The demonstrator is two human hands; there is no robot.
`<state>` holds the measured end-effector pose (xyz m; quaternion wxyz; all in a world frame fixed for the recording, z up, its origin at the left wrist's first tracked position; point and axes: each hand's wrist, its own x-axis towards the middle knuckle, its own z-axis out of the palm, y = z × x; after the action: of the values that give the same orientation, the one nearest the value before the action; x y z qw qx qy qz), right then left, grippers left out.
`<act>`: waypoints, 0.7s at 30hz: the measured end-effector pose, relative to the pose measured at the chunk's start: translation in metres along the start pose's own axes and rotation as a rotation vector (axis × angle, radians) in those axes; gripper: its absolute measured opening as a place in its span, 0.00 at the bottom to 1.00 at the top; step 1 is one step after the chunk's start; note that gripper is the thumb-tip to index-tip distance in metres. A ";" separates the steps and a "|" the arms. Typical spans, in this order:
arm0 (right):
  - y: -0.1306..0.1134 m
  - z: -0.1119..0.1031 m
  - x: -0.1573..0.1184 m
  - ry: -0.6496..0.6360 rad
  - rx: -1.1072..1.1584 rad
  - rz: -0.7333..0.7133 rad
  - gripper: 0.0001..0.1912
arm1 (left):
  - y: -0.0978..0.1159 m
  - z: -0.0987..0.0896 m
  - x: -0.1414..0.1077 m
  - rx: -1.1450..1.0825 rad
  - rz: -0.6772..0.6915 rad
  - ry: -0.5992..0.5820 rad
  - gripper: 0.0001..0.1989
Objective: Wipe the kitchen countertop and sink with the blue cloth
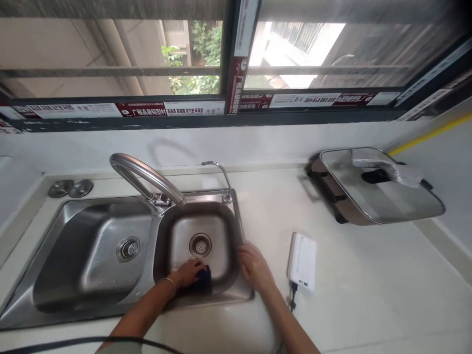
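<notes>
Inside the right basin of the steel sink (pixel 239 231), my left hand (pixel 189 273) is closed on a dark blue cloth (pixel 204 275). The cloth lies against the near part of the basin, partly hidden under my fingers. My right hand (pixel 252 264) is at the sink's right edge, its fingers curled over the rim. A round drain strainer (pixel 200 245) sits in the basin floor just beyond my left hand.
The left basin (pixel 110 250) has its own drain. A large curved faucet (pixel 147 177) and a thin spout (pixel 221 172) rise behind. On the counter are a white power bank (pixel 302 260) with a cable and a glass-lidded electric pan (pixel 379 191). Two metal discs (pixel 70 188) lie at left.
</notes>
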<state>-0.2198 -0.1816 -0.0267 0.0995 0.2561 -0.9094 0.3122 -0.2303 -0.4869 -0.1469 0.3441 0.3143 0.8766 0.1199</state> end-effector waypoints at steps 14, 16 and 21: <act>0.003 -0.002 0.001 -0.032 0.045 0.033 0.15 | -0.067 -0.080 0.014 0.221 -0.407 0.056 0.20; 0.003 -0.003 0.001 -0.034 0.056 0.035 0.14 | -0.073 -0.092 0.032 0.226 -0.494 0.101 0.22; 0.003 -0.005 0.002 -0.043 0.071 0.052 0.14 | -0.067 -0.097 0.068 0.208 -0.721 0.247 0.26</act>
<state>-0.2231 -0.1770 -0.0237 0.0627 0.2423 -0.9060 0.3414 -0.3659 -0.4955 -0.1405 0.2224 0.0027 0.9730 -0.0610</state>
